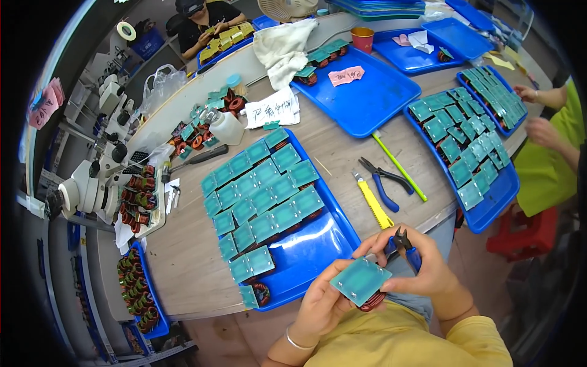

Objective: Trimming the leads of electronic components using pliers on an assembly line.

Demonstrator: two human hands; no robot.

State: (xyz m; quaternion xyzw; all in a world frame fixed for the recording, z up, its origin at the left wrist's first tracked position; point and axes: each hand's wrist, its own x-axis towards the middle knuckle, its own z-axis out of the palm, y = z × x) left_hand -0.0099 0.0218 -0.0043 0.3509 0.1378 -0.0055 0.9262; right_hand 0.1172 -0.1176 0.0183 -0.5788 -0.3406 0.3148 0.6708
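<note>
In front of my body, my left hand (pixel 319 306) is closed around a copper-wound coil (pixel 373 302) topped by a square green circuit board (pixel 361 279). Small metal pins show at the board's corners. Blue-handled side cutters (pixel 411 251) are held in my right hand (pixel 435 272), their dark jaws pointing up and away from the board. That hand's thumb also rests at the board's right edge. Just beyond both hands lies a blue tray (pixel 318 244) with rows of similar board-topped coils (pixel 265 226); its near right part shows bare blue plastic.
A yellow utility knife (pixel 374 200), blue-handled pliers (pixel 388 183) and a green stick (pixel 400 166) lie beyond my hands. More blue trays (pixel 367 92) stand farther off. Microscopes (pixel 92 183) line the left. A co-worker's hands (pixel 541 122) are at right; another person (pixel 205 27) sits opposite.
</note>
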